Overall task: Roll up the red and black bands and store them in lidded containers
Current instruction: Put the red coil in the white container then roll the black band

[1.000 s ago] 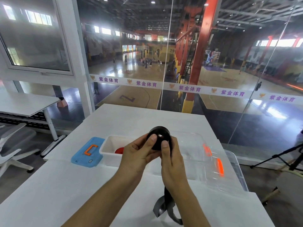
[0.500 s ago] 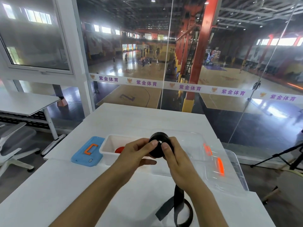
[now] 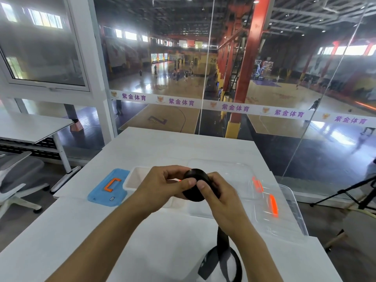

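Observation:
Both of my hands hold a partly rolled black band (image 3: pixel 193 176) above the white table. My left hand (image 3: pixel 162 186) grips the roll from the left, thumb on its front face. My right hand (image 3: pixel 218 197) grips it from the right. The band's loose tail (image 3: pixel 222 259) hangs down under my right wrist and loops on the table near the front edge. Behind my hands stands an open white container (image 3: pixel 135 179); a small patch of red shows between my fingers, most of it hidden. A blue lid (image 3: pixel 107 188) with an orange handle lies left of that container.
A clear container (image 3: pixel 291 202) and a clear lid (image 3: pixel 230 169) with orange clips lie at the right. The white table (image 3: pixel 61 231) ends at a glass wall beyond. A grey office chair (image 3: pixel 18 174) and another desk stand to the left, a tripod to the right.
My hands have lowered the roll slightly and turned it, taking in more band. The loose tail has shortened and its loop on the table has shifted.

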A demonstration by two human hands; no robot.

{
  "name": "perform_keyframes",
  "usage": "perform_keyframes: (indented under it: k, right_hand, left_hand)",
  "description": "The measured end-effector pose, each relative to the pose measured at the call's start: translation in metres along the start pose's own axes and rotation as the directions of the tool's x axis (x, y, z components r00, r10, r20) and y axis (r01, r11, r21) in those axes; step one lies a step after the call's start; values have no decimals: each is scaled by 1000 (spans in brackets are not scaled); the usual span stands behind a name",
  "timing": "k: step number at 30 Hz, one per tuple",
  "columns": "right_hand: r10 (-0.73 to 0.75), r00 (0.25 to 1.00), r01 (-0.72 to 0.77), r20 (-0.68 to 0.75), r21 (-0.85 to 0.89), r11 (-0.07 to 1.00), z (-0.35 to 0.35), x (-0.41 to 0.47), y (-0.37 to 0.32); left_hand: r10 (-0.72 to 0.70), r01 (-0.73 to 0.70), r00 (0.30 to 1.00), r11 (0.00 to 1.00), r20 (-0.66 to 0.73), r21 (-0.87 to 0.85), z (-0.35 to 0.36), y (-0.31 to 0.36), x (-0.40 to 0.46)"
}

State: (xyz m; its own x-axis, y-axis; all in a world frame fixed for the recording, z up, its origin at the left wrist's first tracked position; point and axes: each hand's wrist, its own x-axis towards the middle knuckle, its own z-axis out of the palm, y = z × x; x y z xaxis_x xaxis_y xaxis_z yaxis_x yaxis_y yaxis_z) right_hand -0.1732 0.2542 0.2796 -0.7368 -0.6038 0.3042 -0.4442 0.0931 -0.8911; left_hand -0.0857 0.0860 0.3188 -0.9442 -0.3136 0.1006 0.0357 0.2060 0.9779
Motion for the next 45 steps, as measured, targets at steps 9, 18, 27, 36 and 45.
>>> perform_keyframes:
  k: [9, 18, 27, 36, 45]
  right_hand:
    - [73, 985, -24, -159, 289, 957, 22, -4, 8]
    - [86, 994, -60, -64, 329, 942, 4, 1, 2]
    - [5, 995, -12, 102, 70, 997, -14, 7, -11]
    - [29, 999, -19, -46, 209, 978, -11, 11, -9]
    - [80, 988, -30, -129, 352, 936, 23, 3, 0]
  left_hand:
    - [-87, 12, 987, 881, -136, -473, 27, -14, -5]
    - [-126, 139, 990, 840, 60, -525, 16, -16, -3]
    - [6, -49, 975, 981, 221, 190, -25, 22, 9]
    - [154, -155, 988, 988, -30, -27, 1, 5, 4]
    - [16, -124, 953, 932, -303, -340, 36, -6, -1]
